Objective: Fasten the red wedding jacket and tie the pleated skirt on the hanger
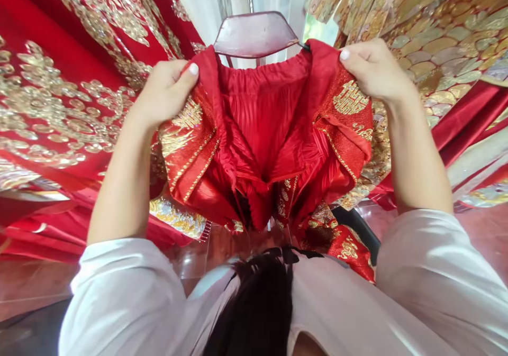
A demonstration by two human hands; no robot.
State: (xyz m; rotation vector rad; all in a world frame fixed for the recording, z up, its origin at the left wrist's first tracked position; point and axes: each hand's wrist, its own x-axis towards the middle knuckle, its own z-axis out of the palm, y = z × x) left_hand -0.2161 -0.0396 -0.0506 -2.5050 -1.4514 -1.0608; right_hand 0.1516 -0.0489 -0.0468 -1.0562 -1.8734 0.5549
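Observation:
A red skirt [262,112] with an elastic gathered waistband, pleats and gold embroidery hangs spread out in front of me. My left hand [169,89] is closed on the left side of its waistband, thumb on top. At the opposite side my right hand [375,70] grips the waistband the same way. Behind the waist shows a hanger [257,33] with a broad pale reddish top; a dark clip or rod end sits by the skirt's right edge. Where the hanger meets the cloth is partly hidden.
Red garments with gold beadwork [67,107] hang close on the left. On the right hang gold sequined garments [440,33] and red satin cloth [468,123]. Another red embroidered piece [349,247] lies low by a dark object, above a reddish shiny floor [222,250].

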